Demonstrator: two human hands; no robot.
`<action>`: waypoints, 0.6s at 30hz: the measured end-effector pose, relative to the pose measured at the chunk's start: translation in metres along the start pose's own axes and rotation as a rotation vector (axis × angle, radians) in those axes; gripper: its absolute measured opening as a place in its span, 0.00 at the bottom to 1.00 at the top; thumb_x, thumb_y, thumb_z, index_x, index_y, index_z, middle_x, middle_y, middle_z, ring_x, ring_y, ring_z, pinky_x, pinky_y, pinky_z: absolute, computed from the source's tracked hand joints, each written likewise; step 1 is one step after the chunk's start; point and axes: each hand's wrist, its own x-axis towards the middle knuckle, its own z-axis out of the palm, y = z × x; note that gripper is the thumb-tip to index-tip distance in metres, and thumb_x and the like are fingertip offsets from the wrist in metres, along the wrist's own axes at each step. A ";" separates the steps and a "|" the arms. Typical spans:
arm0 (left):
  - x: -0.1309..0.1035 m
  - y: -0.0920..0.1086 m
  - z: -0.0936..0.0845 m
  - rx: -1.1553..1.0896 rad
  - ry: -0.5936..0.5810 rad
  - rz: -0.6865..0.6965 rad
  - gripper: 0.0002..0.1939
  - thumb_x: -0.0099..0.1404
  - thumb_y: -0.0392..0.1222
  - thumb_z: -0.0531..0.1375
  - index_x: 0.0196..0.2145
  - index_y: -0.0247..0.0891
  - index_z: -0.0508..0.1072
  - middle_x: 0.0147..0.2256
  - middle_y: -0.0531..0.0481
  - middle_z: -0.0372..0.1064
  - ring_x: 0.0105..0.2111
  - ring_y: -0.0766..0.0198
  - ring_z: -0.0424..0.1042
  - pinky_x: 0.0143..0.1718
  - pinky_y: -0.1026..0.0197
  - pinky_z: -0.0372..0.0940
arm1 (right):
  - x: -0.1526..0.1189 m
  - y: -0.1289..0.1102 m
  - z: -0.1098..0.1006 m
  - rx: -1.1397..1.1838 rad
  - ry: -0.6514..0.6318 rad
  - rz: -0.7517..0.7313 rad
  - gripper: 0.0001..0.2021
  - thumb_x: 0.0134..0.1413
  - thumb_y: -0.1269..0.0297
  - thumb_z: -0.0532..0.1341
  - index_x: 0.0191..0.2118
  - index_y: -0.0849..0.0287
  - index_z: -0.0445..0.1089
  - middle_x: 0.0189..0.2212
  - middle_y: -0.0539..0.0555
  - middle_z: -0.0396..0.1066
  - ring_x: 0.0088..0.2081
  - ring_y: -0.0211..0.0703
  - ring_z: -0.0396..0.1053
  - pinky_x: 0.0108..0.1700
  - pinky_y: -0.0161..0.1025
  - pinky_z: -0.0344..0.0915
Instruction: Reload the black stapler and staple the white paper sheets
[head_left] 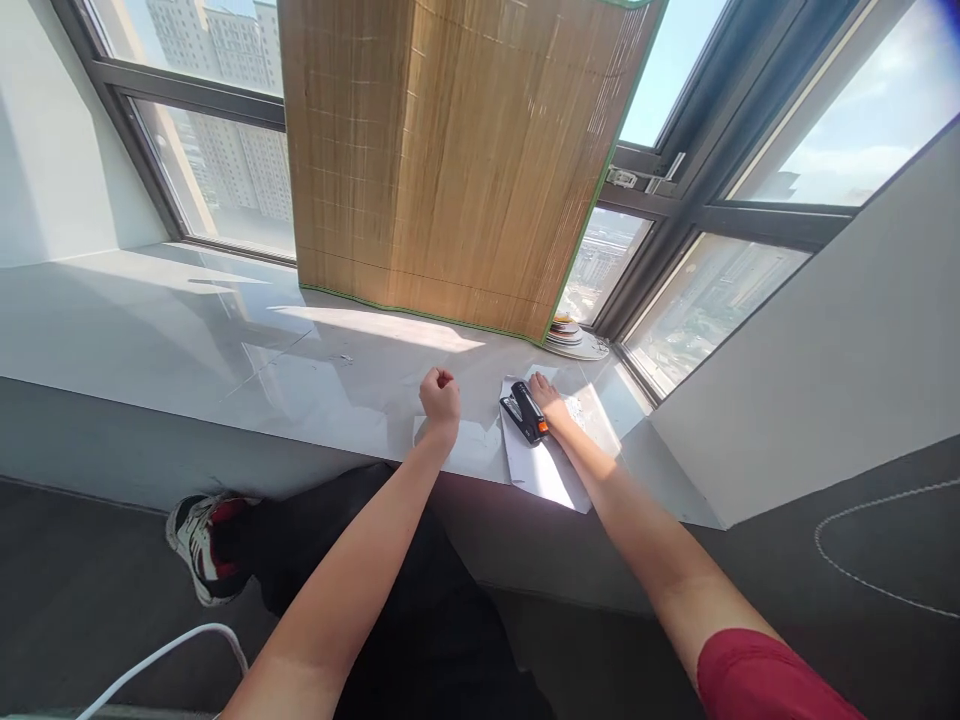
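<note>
My left hand (pixel 440 397) is curled into a fist above the pale windowsill, and whatever it may hold is hidden. Beneath its wrist lies something flat and white (pixel 472 440), probably paper. My right hand (pixel 549 396) rests with its fingers stretched out on white paper sheets (pixel 551 474) at the sill's edge. Just left of that hand, a black stapler (pixel 528 412) with an orange end lies on the sheets, close to the wrist.
A bamboo mat (pixel 457 170) with green edging hangs before the window. Stacked round discs (pixel 574 338) stand in the sill's corner by its lower right edge. The sill (pixel 150 330) stretches left. Below are a shoe (pixel 206 545) and a white cable (pixel 172 645).
</note>
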 end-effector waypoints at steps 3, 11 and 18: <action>-0.012 0.012 -0.004 -0.083 -0.238 0.059 0.05 0.57 0.37 0.57 0.27 0.43 0.62 0.25 0.51 0.61 0.29 0.61 0.68 0.35 0.55 0.68 | 0.011 -0.027 0.012 -0.023 -0.055 -0.009 0.25 0.72 0.65 0.53 0.69 0.68 0.63 0.74 0.73 0.55 0.75 0.63 0.54 0.71 0.61 0.54; -0.034 0.025 -0.010 -0.105 -2.098 -0.196 0.22 0.41 0.63 0.71 0.13 0.46 0.69 0.11 0.45 0.57 0.19 0.49 0.72 0.34 0.39 0.73 | 0.049 -0.149 0.054 -0.017 -0.133 -0.106 0.31 0.78 0.55 0.46 0.75 0.72 0.53 0.77 0.73 0.45 0.78 0.63 0.43 0.76 0.62 0.44; -0.029 0.024 -0.004 -0.208 -2.392 -0.131 0.27 0.47 0.68 0.68 0.08 0.47 0.67 0.12 0.43 0.60 0.13 0.56 0.64 0.33 0.41 0.72 | 0.058 -0.253 0.091 0.058 -0.196 -0.228 0.34 0.76 0.53 0.43 0.77 0.72 0.49 0.78 0.67 0.41 0.79 0.57 0.38 0.78 0.59 0.39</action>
